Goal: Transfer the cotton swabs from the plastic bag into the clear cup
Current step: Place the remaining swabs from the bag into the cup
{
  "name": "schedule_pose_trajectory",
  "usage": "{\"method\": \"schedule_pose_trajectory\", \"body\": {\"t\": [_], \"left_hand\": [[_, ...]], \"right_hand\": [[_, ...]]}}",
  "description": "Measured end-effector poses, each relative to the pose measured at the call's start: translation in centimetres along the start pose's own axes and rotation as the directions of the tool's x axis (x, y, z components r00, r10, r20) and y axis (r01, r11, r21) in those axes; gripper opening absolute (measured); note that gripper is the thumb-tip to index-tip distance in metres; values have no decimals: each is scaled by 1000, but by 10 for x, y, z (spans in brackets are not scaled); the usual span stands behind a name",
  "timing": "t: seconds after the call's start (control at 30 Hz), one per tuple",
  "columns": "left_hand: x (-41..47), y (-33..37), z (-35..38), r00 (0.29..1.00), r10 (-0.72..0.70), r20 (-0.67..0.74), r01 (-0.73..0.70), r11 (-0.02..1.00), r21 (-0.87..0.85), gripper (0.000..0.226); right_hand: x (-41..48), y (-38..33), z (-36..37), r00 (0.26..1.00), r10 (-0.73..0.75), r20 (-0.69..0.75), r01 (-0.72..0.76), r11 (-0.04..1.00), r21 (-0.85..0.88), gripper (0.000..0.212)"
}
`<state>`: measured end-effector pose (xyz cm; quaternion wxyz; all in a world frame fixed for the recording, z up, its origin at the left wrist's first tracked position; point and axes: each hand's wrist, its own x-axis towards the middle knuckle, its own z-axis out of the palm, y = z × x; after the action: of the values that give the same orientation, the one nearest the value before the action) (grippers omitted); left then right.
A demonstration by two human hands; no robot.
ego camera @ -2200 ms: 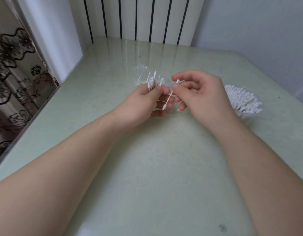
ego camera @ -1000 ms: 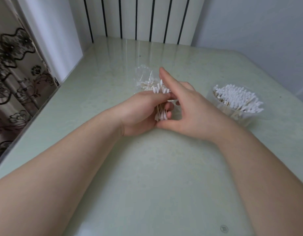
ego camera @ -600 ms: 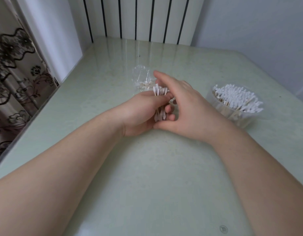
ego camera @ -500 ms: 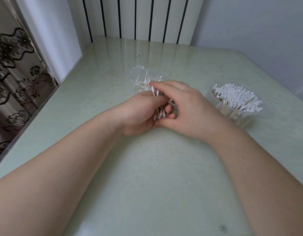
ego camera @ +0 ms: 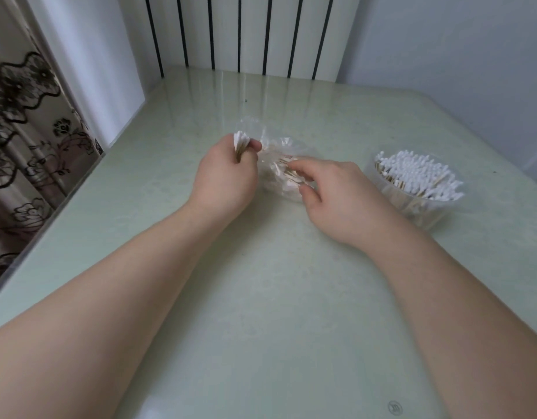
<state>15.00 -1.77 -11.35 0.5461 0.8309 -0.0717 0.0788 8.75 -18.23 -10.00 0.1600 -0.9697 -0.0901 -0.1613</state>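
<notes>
A crumpled clear plastic bag [ego camera: 280, 152] lies on the pale green table with several cotton swabs still inside it. My left hand [ego camera: 228, 176] is shut on a small bundle of cotton swabs [ego camera: 240, 141], their white tips sticking up above my fingers, just left of the bag. My right hand [ego camera: 333, 192] rests on the bag's right side, its fingertips pinching the plastic and the swabs under it. The clear cup [ego camera: 412, 204] stands to the right, packed with upright cotton swabs [ego camera: 418, 173].
The table [ego camera: 261, 297] meets a white wall with black vertical stripes at the back and a grey wall on the right. Its left edge drops off beside a floral curtain [ego camera: 22, 131].
My left hand has pulled a bundle of swabs out and to the left of the bag. My right hand has shifted right and down onto the bag.
</notes>
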Motion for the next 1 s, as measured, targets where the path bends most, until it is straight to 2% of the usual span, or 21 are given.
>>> {"method": "schedule_pose_trajectory", "body": {"t": [0.1, 0.2, 0.33, 0.4, 0.47, 0.5, 0.57, 0.63, 0.73, 0.9, 1.0], "left_hand": [[2, -4, 2, 996, 17, 88, -22, 998, 53, 22], [0, -4, 2, 982, 85, 168, -103, 990, 101, 23], [0, -5, 3, 980, 122, 156, -140, 983, 116, 23], [2, -6, 3, 990, 113, 80, -123, 984, 130, 23], [3, -4, 2, 995, 103, -8, -102, 993, 64, 23], [2, -2, 2, 994, 106, -5, -106, 994, -18, 22], [-3, 4, 2, 987, 133, 87, -112, 971, -209, 19], [-9, 9, 2, 961, 171, 215, -105, 952, -288, 20], [-16, 11, 2, 935, 177, 307, -118, 973, -200, 20], [-15, 8, 1, 965, 128, 229, -114, 991, -70, 18], [-14, 7, 2, 976, 90, 198, -81, 995, -55, 19]], "right_hand": [[4, 4, 6, 1000, -8, -3, 8, 999, -32, 44], [9, 3, 11, 998, -55, -26, 54, 998, -35, 27], [18, 1, 17, 997, -70, 30, 71, 996, -44, 9], [19, 0, 17, 998, -31, 57, 35, 997, -74, 11], [18, -1, 15, 999, 13, 51, -9, 996, -92, 17], [18, -1, 14, 999, 34, 39, -30, 994, -109, 19], [17, -1, 10, 999, 48, 21, -45, 991, -129, 21], [17, 0, 6, 999, 46, -1, -46, 992, -117, 18], [16, 2, 3, 998, 38, -43, -43, 991, -130, 20], [16, 5, 2, 990, 67, -124, -86, 984, -155, 23], [15, 7, -1, 987, 44, -154, -71, 982, -173, 23]]}}
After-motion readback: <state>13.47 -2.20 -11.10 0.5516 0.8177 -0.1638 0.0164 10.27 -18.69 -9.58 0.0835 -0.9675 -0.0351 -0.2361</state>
